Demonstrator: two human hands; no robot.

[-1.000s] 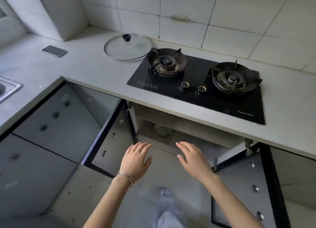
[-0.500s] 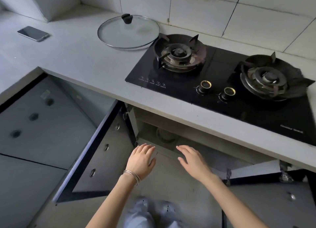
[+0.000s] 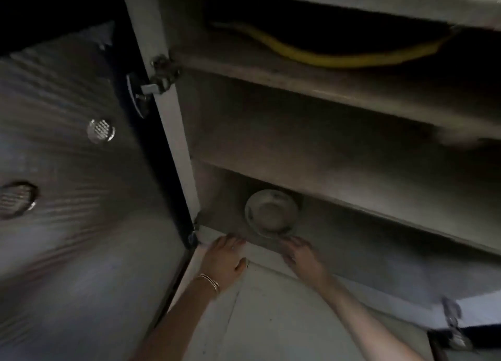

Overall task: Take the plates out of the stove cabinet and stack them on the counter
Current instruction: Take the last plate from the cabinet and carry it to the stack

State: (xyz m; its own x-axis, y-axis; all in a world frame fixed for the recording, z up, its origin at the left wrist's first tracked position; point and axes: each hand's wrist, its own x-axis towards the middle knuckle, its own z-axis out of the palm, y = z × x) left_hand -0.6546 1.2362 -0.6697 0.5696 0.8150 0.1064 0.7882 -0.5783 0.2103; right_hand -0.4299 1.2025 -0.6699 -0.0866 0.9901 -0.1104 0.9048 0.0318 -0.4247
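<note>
A person crouches at the open stove cabinet. Nearest the camera, on the left hand [image 3: 226, 257], thin bangles [image 3: 210, 280] circle the wrist, and the palm lies flat on the cabinet's pale front sill [image 3: 260, 252], its grip loose, fingers straight, holding nothing. The right hand [image 3: 302, 256] reaches across the same sill, fingers extended toward the plates [image 3: 271, 214], its grip not yet closed; motion blur hides whether the fingertips touch the near rim. The plates, a small pale stack, sit on the cabinet floor just behind the sill, toward its left end and close to the hinge post. The open door [image 3: 81, 198] swings out to the left of the sill, and a shelf [image 3: 352, 176] overhangs the space above it. Farthest back and well above the sill, a yellow hose [image 3: 325, 58] sags across the dark top compartment. The plates look like glazed ceramic: stiff, smooth and breakable, and weighty for their size if lifted together. The safest hold is probably with both hands under opposite rims, fingers beneath and thumbs on top. The low shelf calls for drawing the stack out level over the sill before raising it toward the tabletop.
</note>
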